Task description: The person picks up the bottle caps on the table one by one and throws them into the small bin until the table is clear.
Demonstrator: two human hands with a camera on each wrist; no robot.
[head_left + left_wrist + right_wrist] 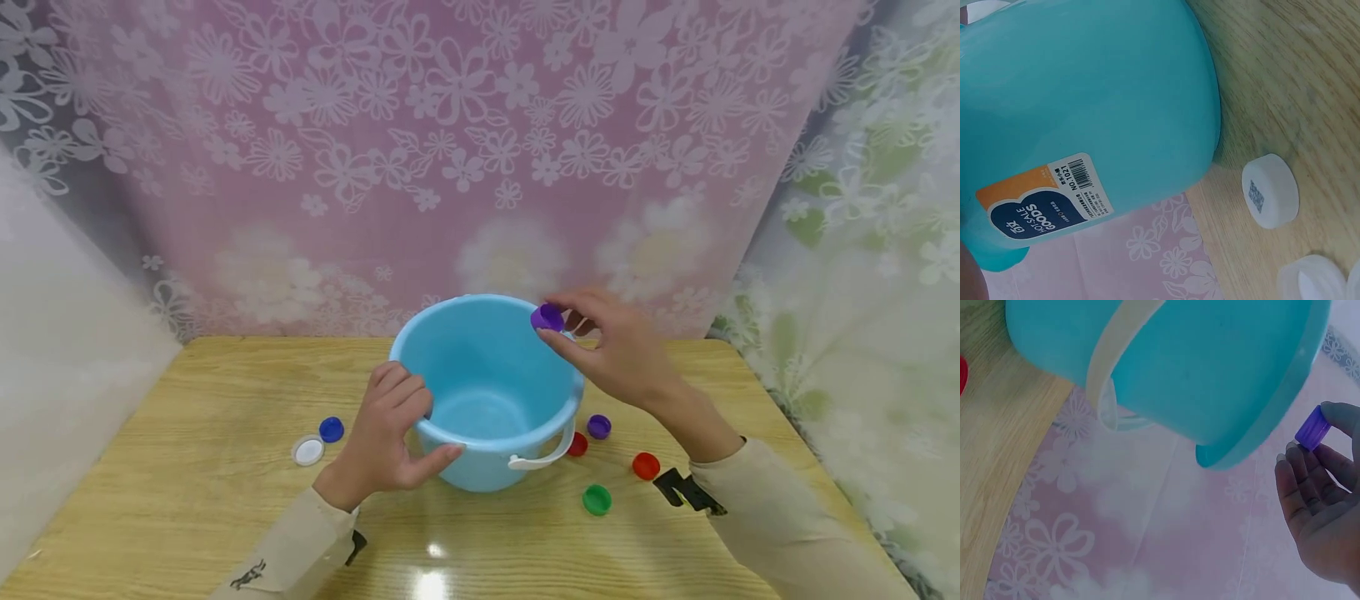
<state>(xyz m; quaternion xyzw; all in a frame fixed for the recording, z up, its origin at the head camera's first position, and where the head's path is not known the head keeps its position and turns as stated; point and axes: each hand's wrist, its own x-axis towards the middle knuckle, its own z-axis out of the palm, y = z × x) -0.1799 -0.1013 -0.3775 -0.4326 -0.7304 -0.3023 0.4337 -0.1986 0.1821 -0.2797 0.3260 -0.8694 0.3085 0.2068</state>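
A light blue plastic bucket (480,467) with a white handle (543,454) stands on the wooden table. My left hand (393,425) grips its rim at the near left, thumb along the outside and fingers over the edge. Between the thumb and a finger of my right hand (622,346), a purple bottle cap (547,317) is pinched at the bucket's far right rim. The right wrist view shows the same purple cap (1313,428) held beside the rim, with the other fingers loosely bent below it.
Right of the bucket lie a purple cap (598,427), a green cap (597,499) and two red caps (646,466), one partly behind the handle. At left are a blue cap (332,429) and a white cap (308,451). A flowered pink curtain (465,167) hangs behind the table.
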